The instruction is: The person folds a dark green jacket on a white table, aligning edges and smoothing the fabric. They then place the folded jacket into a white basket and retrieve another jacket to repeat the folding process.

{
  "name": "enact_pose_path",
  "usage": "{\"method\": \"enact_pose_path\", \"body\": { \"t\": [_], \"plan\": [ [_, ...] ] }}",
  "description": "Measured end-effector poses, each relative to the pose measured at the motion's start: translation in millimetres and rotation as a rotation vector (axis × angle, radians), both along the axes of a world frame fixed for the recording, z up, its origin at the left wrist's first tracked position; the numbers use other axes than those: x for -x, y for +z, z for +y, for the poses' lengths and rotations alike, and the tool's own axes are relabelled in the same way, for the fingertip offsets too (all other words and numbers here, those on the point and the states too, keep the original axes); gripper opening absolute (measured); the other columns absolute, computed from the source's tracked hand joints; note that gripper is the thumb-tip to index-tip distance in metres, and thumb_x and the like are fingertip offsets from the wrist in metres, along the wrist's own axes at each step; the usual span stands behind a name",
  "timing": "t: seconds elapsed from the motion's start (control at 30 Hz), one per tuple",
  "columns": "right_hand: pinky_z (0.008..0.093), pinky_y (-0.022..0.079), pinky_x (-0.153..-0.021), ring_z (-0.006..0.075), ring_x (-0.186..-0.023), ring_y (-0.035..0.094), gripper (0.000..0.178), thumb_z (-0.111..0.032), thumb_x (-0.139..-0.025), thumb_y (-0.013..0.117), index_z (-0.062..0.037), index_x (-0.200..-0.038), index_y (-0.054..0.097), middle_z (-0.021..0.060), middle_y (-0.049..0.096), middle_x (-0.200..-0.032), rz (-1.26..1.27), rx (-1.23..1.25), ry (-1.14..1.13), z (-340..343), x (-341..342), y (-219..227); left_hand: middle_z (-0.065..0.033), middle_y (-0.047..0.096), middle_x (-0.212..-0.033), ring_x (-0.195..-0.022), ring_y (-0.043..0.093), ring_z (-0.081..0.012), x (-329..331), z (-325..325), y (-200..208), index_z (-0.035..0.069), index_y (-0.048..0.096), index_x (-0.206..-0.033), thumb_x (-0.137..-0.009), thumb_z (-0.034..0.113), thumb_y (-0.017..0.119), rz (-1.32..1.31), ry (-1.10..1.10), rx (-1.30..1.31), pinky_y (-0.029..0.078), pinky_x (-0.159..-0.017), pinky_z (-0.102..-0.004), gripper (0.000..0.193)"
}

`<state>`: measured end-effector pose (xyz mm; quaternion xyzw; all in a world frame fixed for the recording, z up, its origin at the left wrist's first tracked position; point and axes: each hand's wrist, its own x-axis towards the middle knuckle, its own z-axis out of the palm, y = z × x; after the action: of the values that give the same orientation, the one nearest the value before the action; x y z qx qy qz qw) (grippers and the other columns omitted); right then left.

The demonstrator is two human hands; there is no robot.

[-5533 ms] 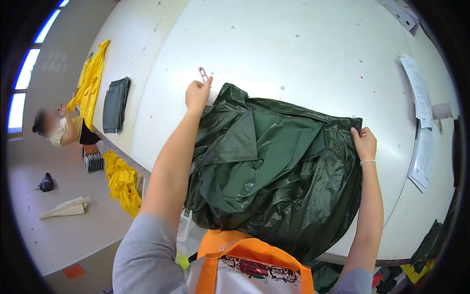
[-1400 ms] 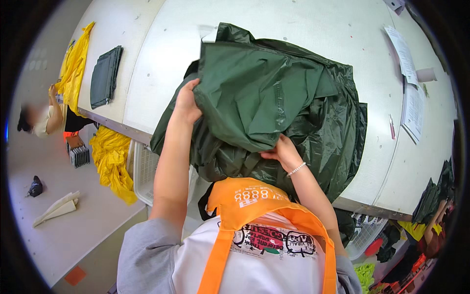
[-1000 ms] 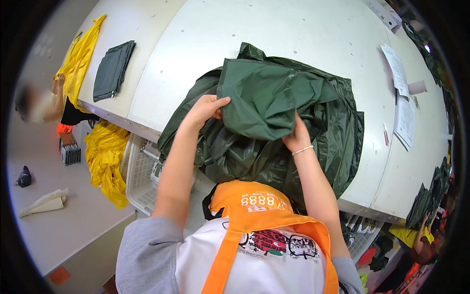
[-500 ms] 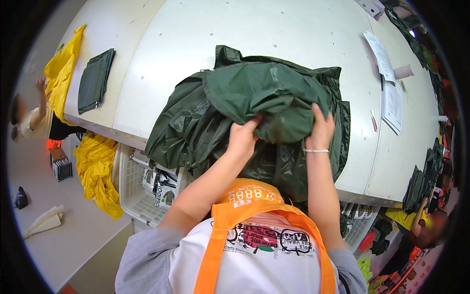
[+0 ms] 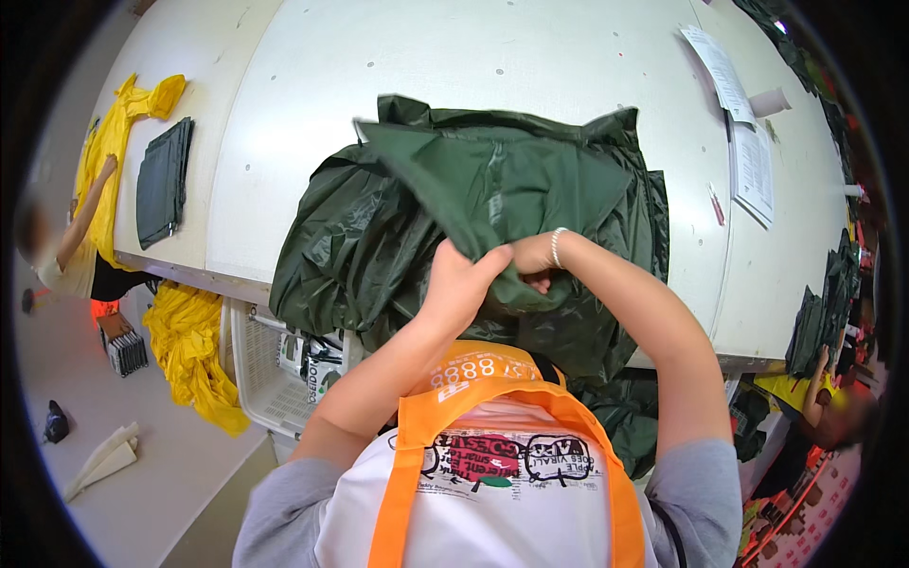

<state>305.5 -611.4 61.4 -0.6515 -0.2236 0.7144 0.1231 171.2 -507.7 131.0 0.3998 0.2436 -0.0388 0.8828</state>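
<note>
A dark green raincoat (image 5: 350, 246) of shiny, crinkled fabric lies bunched on the white table, its lower part hanging over the front edge toward me. My left hand (image 5: 462, 282) grips the edge of a raised flap, thumb on top and fingers partly under the cloth. Close beside it, my right hand (image 5: 540, 257) is bent inward with curled fingers, closed on the same fabric. The two hands almost touch at the middle of the garment. Some of the fingertips are hidden by folds.
Folded dark green garments (image 5: 164, 180) lie on the table (image 5: 312, 66) at left. A co-worker's hand (image 5: 110, 165) touches yellow garments (image 5: 118, 142). Papers (image 5: 748, 161) and a small red-and-white tool (image 5: 717, 204) lie at right. Below stands a white basket (image 5: 260, 369) of packets, beside yellow cloth (image 5: 194, 350).
My right hand has moved left from the garment's right side to beside my left hand. The flap's left corner now stands out. At left, the co-worker's arm and the yellow garment have shifted.
</note>
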Motion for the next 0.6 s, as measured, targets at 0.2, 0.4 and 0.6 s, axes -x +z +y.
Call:
{"method": "enact_pose_path", "body": {
  "t": [0.2, 0.4, 0.6],
  "plan": [
    [0.0287, 0.049, -0.056, 0.0173, -0.063, 0.06, 0.028, -0.026, -0.085, 0.058, -0.0025, -0.098, 0.063, 0.0102, 0.065, -0.081, 0.002, -0.242, -0.118, 10, -16, -88, -0.0104, 0.058, -0.12, -0.115, 0.049, -0.0151, -1, 41, -4, -0.001, 0.056, -0.121, -0.084, 0.017, 0.061, -0.305, -0.362, 0.093, 0.036, -0.101, -0.0304, 0.041],
    [0.0274, 0.051, -0.076, 0.018, -0.085, 0.065, 0.028, -0.022, -0.094, 0.052, 0.0032, -0.104, 0.061, 0.0137, 0.067, -0.095, -0.931, -0.591, -1.329, -123, -90, -13, -0.0152, 0.066, -0.096, -0.089, 0.062, -0.0262, -26, 231, -86, -0.001, 0.065, -0.1, -0.087, 0.031, 0.054, 0.226, 0.136, -1.585, 0.048, -0.08, -0.0384, 0.037],
    [0.0444, 0.047, -0.079, 0.0428, -0.091, 0.059, 0.039, -0.035, -0.087, 0.06, 0.0024, -0.099, 0.058, 0.0245, 0.063, -0.094, -1.488, 0.027, -0.88, -228, -109, -124, -0.022, 0.064, -0.094, -0.091, 0.06, -0.0397, -92, 250, -165, 0.004, 0.063, -0.102, -0.085, 0.045, 0.056, 0.542, 0.049, -1.737, 0.047, -0.08, -0.0456, 0.045]
  ]
}}
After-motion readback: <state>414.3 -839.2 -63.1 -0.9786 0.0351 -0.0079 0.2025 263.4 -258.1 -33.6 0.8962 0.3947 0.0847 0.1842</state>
